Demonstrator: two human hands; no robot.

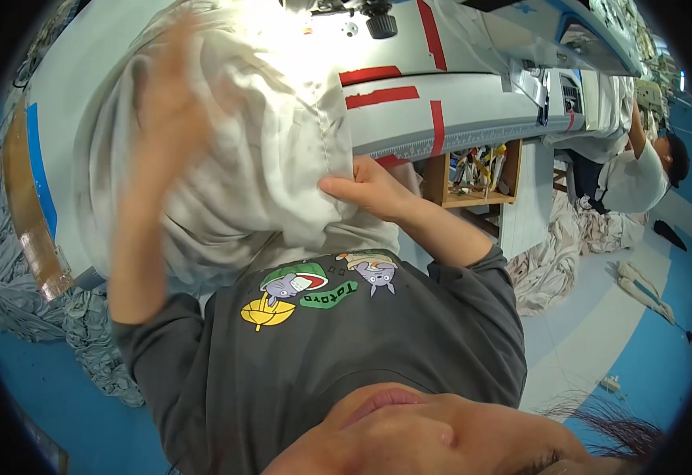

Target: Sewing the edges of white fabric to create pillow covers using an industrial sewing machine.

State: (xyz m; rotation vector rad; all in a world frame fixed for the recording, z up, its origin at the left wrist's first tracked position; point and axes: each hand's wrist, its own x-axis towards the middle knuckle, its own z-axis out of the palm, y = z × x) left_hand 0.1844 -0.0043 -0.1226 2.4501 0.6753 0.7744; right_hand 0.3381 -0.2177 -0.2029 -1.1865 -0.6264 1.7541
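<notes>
A large cream-white cloth (263, 170) lies bunched over the sewing table and hangs toward my lap. A stitched seam runs along its right side. At that edge my right hand (368, 188) grips the cloth, thumb on top and fingers mostly hidden beneath. Over the cloth's left part, my left hand (173, 107) is raised and smeared by motion, so its fingers cannot be read. Beyond the cloth stands a sewing machine (380, 22); its black knob shows, while bright lamp glare hides the needle area.
Red tape strips (383, 96) and a measuring scale (472, 141) mark the table. Under it, a wooden box (480, 194) holds small tools. Heaped grey-green cloth (96, 344) lies left, pale cloth (551, 273) right. A co-worker (635, 174) sits at the far right.
</notes>
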